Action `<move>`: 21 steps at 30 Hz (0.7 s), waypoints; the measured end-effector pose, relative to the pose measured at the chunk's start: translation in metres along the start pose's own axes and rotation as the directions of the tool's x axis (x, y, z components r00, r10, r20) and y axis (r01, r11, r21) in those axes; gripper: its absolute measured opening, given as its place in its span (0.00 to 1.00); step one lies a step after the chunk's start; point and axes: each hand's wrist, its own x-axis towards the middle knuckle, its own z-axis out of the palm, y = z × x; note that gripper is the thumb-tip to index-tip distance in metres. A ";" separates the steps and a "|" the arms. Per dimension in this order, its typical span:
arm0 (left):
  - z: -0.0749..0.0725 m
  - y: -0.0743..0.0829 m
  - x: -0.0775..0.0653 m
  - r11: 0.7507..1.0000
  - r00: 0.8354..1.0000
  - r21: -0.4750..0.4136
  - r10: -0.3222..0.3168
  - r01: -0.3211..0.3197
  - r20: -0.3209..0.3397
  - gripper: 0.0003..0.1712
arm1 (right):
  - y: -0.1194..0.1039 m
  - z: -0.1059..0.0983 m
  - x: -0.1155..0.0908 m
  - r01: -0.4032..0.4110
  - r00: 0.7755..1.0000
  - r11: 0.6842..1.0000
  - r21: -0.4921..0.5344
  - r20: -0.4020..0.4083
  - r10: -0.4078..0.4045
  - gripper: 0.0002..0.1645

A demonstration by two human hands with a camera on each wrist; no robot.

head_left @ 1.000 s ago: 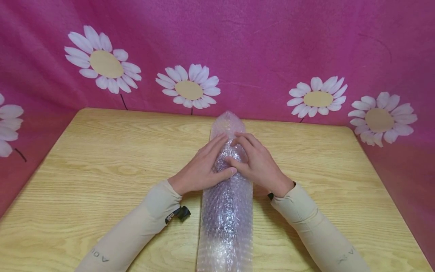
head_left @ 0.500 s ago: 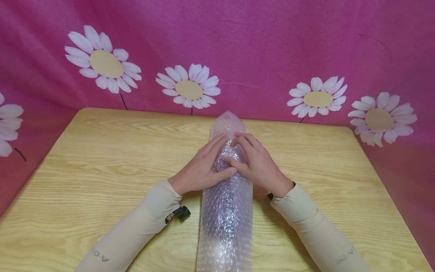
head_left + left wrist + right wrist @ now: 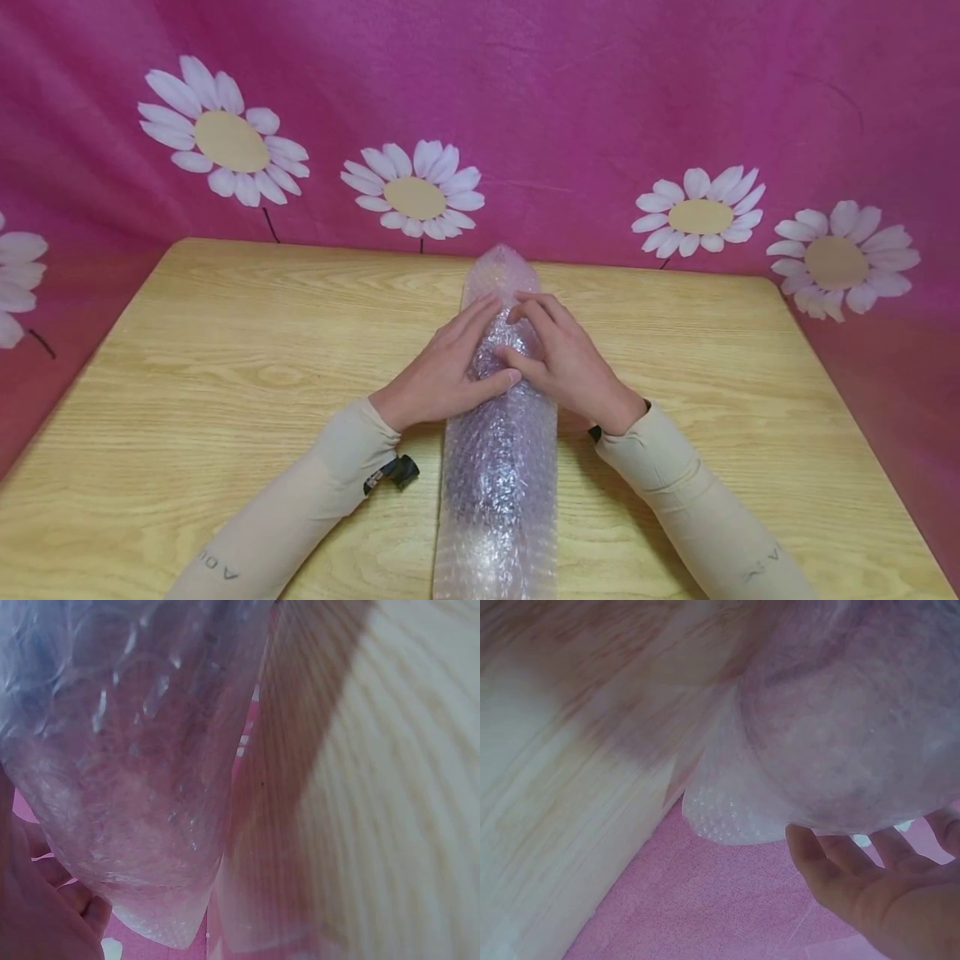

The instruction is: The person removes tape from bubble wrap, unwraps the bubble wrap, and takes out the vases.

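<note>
A long bundle in clear bubble wrap (image 3: 498,475) lies lengthwise on the table, its pointed end toward the back edge and its near end cut off by the frame. What is inside cannot be made out. My left hand (image 3: 442,371) rests on the bundle's left side, fingers stretched forward and thumb across the top. On the other side my right hand (image 3: 573,367) touches it with slightly bent fingers. The left wrist view has the bubble wrap (image 3: 142,750) beside the left hand (image 3: 49,907). In the right wrist view, fingertips of the right hand (image 3: 889,892) meet the wrap (image 3: 840,757).
The wooden table (image 3: 247,350) extends on both sides of the bundle. Behind it hangs a pink cloth (image 3: 555,92) printed with white daisies. A small black wrist camera (image 3: 393,472) sits at the left cuff.
</note>
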 end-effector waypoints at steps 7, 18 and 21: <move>0.000 0.000 0.000 1.000 1.000 -0.004 0.001 -0.001 0.004 0.54 | -0.001 0.000 0.000 0.000 1.000 1.000 0.006 0.002 0.000 0.23; 0.000 0.000 0.000 1.000 1.000 -0.008 0.000 0.000 0.003 0.54 | 0.001 0.001 0.000 0.003 1.000 1.000 0.012 -0.002 -0.003 0.21; 0.000 -0.001 0.001 1.000 1.000 -0.004 0.005 -0.005 0.001 0.54 | 0.001 0.001 -0.001 0.008 1.000 1.000 0.014 -0.003 -0.008 0.21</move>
